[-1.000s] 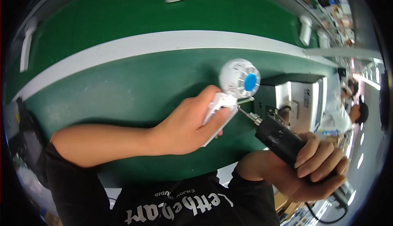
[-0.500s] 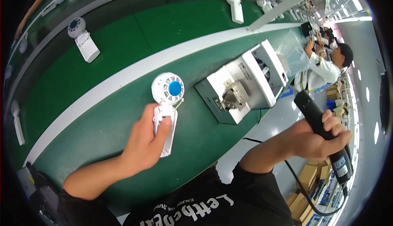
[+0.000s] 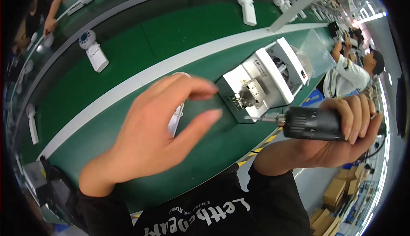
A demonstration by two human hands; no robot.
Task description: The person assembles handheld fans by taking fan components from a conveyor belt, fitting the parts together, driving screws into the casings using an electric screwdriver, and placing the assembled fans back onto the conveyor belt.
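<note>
Bright light comes from white ceiling strip lights at upper right; motion blurs the left hand; fisheye distortion bends the green surface near black corners.

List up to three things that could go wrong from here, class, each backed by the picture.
1. The bit of the screwdriver in the right hand points toward the left hand, so it might jab a finger.
2. The bit appears close to the machine, though depth is unclear; it could bump it.
3. The open left hand covers most of the white part, so a careless move might knock it.
</note>
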